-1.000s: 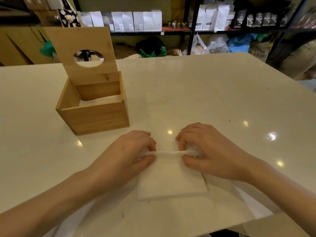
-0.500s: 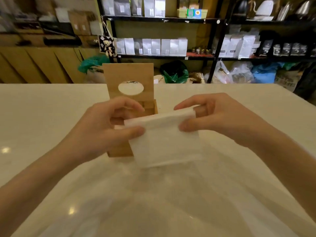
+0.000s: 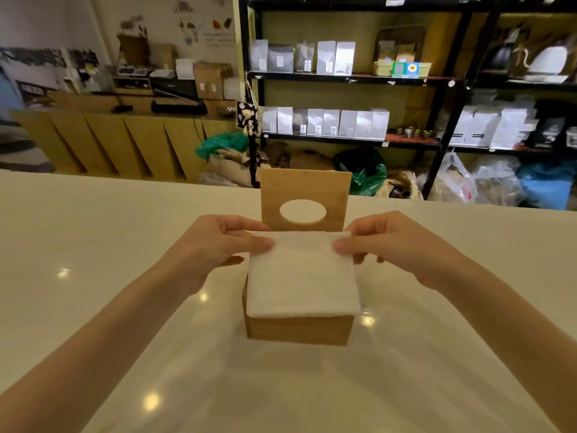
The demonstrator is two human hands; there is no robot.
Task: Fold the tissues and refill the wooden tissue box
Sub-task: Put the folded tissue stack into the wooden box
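A folded white tissue (image 3: pixel 301 275) hangs flat over the open top of the wooden tissue box (image 3: pixel 298 331), hiding the inside. My left hand (image 3: pixel 218 248) pinches the tissue's far left corner between thumb and fingers. My right hand (image 3: pixel 393 245) pinches the far right corner the same way. The box's lid (image 3: pixel 304 189), with an oval hole, stands upright behind the tissue. The box sits in the middle of the white table (image 3: pixel 93 276).
Clear plastic wrap (image 3: pixel 281 385) lies on the table in front of the box. Beyond the table's far edge stand black shelves (image 3: pixel 343 76) with bags and packets, and a wooden counter (image 3: pixel 125 145) at the left.
The folded tissue was lifted off the table by both hands and carried forward over the box. My view has risen, so the box now sits centred beneath the tissue.
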